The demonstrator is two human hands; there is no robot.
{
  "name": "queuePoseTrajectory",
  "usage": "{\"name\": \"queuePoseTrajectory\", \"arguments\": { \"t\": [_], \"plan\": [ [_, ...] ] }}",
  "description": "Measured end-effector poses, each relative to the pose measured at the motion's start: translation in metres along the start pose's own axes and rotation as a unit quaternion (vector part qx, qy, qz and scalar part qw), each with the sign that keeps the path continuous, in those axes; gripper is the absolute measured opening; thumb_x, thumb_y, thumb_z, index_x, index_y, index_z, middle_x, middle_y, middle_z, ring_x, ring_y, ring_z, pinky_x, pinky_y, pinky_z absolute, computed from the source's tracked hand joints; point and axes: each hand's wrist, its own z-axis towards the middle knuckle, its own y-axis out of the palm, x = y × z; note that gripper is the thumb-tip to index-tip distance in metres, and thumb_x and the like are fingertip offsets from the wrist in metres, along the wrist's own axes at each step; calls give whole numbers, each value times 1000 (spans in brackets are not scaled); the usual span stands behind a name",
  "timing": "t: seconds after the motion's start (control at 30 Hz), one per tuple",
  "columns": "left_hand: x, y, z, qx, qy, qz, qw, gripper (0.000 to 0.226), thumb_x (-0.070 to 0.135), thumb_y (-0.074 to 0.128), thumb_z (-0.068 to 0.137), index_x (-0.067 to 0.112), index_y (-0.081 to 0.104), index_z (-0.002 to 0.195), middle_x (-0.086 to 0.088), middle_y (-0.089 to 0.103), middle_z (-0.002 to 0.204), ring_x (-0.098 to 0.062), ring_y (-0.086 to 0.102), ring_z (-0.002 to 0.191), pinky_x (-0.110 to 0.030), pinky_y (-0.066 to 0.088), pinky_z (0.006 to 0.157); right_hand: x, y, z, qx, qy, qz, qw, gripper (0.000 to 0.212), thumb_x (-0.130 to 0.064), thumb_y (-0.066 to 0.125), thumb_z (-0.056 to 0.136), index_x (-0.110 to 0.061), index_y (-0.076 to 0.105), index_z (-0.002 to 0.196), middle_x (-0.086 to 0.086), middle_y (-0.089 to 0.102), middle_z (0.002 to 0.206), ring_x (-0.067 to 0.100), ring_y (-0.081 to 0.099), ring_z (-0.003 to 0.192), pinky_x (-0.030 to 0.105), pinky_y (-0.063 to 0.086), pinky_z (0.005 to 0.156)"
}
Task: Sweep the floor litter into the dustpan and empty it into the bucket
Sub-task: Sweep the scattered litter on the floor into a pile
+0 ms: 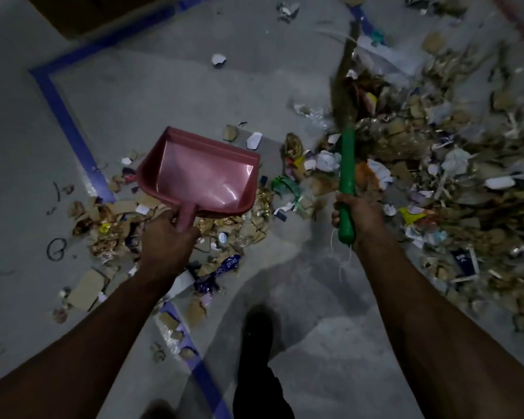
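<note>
Two hands work over a littered floor (285, 282): the left hand (167, 237) grips a pink dustpan (200, 173) by its handle, held above scattered litter (421, 152), while the right hand (360, 216) clasps a green-handled broom (347, 164) just right of the dustpan.

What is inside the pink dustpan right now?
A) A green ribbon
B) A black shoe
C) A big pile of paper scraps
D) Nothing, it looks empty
D: the pink dustpan, held by its handle in the left hand, shows only its bare shiny inside, while the litter lies on the floor around it and the right hand grips the green broom handle.
</note>
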Motion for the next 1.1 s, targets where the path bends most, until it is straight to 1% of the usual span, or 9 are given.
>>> {"name": "queuePoseTrajectory", "arguments": {
  "t": [0.1,0.27,0.4,0.53,0.63,0.77,0.93,1.03,1.1],
  "plan": [
    [8,11,1,-2,13,3,1000,21,14,66,78,30,54,81,-2,61,59,-23,56,50,-38,51,55,-10,-13,3,26,-12,23,999,17,-1,54,94,-5,49,110,10,46,67,16,45,44,18,37,35],
    [14,18,4,-3,36,-7,999,25,16,66,82,32,50,70,-7,61,61,-25,55,51,-44,53,58,-17,-19,-10,60,-58,53,995,14,3,54,92,-7,56,102,12,47,67,20,44,49,21,38,36],
    [11,18,3,-5,47,-21,999,19,16,66,83,29,56,91,-8,61,61,-26,57,53,-41,52,56,-5,-3,-50,98,-106,49,988,29,5,59,87,-9,59,112,10,53,61,17,48,39,22,40,36],
    [8,17,0,-2,37,-25,999,13,20,66,84,28,56,89,-10,63,64,-29,60,58,-44,53,61,32,14,-107,45,-112,28,992,55,3,65,85,-20,55,134,14,67,72,18,53,40,25,44,38],
    [5,15,-2,5,30,-18,999,13,22,65,86,26,55,78,-11,62,62,-29,58,56,-45,54,61,59,28,-133,-23,-83,13,996,61,1,68,84,-24,52,137,6,69,64,19,53,39,24,44,38],
    [-1,12,-6,19,30,5,999,14,18,66,83,26,55,82,-13,62,62,-32,60,58,-48,54,62,79,38,-134,-61,-43,-27,997,61,-3,70,84,-26,53,137,9,65,63,20,53,41,27,46,41],
    [-13,9,-12,32,2,18,999,11,20,67,76,19,61,86,-14,62,63,-34,61,58,-49,56,63,72,20,-105,24,-23,-60,998,64,1,67,83,-17,48,142,10,68,69,21,54,41,28,46,41],
    [-21,9,-18,36,-16,9,999,23,28,62,67,16,63,86,-13,62,65,-33,61,60,-43,53,62,56,1,-89,68,-41,-53,995,62,5,64,84,-12,48,142,13,64,69,18,52,38,25,44,38],
    [-28,7,-24,35,-18,-4,999,11,20,66,72,17,61,82,-10,61,60,-31,60,56,-40,50,59,46,-10,-87,86,-60,-46,993,59,6,64,84,-10,50,140,15,62,67,16,51,36,24,43,36]
  ]
}}
